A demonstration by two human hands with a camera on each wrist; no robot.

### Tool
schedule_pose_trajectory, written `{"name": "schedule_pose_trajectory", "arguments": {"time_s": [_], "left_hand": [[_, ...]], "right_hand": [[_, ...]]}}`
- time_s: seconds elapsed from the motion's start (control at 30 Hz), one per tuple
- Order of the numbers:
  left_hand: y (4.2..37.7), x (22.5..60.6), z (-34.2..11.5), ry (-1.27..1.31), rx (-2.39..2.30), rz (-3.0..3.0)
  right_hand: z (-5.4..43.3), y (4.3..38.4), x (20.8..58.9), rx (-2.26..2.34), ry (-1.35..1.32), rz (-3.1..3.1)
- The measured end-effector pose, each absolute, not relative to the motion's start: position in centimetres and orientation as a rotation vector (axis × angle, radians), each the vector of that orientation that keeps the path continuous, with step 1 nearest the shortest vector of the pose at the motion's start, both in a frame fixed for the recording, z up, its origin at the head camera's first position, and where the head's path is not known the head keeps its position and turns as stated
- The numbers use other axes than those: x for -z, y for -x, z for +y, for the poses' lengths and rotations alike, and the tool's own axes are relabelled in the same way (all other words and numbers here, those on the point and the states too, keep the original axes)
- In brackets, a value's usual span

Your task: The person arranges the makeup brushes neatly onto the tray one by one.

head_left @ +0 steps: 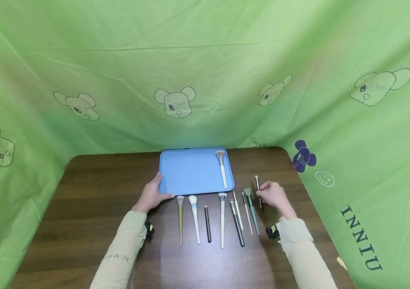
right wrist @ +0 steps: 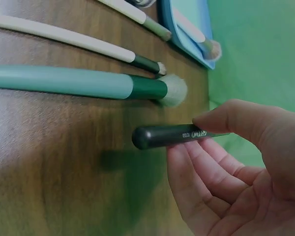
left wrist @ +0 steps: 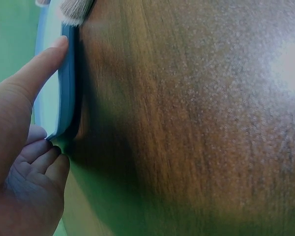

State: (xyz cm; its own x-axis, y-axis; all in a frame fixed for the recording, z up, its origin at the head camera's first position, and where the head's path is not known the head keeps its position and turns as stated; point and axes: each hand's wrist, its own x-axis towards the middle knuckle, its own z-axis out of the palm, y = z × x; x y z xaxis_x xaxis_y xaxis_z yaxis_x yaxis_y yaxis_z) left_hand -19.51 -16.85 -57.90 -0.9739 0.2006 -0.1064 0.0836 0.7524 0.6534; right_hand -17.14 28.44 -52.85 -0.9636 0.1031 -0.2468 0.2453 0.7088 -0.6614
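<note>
My left hand [head_left: 150, 194] grips the front left corner of a shallow blue tray [head_left: 186, 170]. In the left wrist view, its thumb lies along the tray's front wall [left wrist: 67, 93] and the fingers bend around the corner. A makeup brush with a white handle [head_left: 223, 170] lies in the tray's right side. My right hand [head_left: 272, 195], right of the tray, pinches a small dark makeup brush [right wrist: 162, 135] between thumb and fingers. Its rounded handle end, with pale lettering, shows in the right wrist view. Nearest to that hand lies a green-handled brush [right wrist: 64, 81].
Several makeup brushes lie in a row before the tray, among them a gold-handled one [head_left: 180, 224], a white one [head_left: 222, 224], a short dark one [head_left: 208, 226] and a long black one [head_left: 238, 228]. A green printed cloth [head_left: 208, 60] surrounds the wooden table [head_left: 100, 192].
</note>
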Motion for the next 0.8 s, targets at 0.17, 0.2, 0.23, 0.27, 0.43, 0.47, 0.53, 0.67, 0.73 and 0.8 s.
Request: {"name": "schedule_pose_trajectory", "arguments": {"time_s": [0.17,0.2,0.23,0.27,0.43,0.47,0.53,0.67,0.73,0.8], "left_hand": [[19.5,57.9,-16.9,-0.231,-1.021,2.785],[19.5,57.9,-16.9,-0.231,-1.019,2.785],[19.5,57.9,-16.9,-0.231,-1.018,2.786],[19.5,57.9,-16.9,-0.231,-1.017,2.786],[19.5,57.9,-16.9,-0.234,-1.014,2.788],[19.5,57.9,-16.9,-0.236,-1.015,2.789],[19.5,57.9,-16.9,-0.239,-1.015,2.791],[19.4,57.7,-16.9,-0.243,-1.018,2.79],[19.4,57.6,-16.8,-0.245,-1.017,2.79],[19.4,57.5,-16.8,-0.244,-1.017,2.789]], "right_hand": [[28.3,17.5,52.8,1.147,-0.271,2.726],[28.2,17.6,52.9,1.153,-0.27,2.73],[28.2,17.6,52.8,1.159,-0.26,2.738],[28.1,17.6,52.8,1.162,-0.253,2.748],[27.7,17.7,52.9,1.186,-0.229,2.814],[27.6,17.7,52.9,1.195,-0.232,2.826],[27.4,17.8,53.0,1.221,-0.242,2.849],[27.0,18.0,52.8,1.34,-0.267,2.861],[26.9,18.1,52.7,1.387,-0.277,2.864],[26.7,18.1,52.7,1.417,-0.274,2.871]]}}
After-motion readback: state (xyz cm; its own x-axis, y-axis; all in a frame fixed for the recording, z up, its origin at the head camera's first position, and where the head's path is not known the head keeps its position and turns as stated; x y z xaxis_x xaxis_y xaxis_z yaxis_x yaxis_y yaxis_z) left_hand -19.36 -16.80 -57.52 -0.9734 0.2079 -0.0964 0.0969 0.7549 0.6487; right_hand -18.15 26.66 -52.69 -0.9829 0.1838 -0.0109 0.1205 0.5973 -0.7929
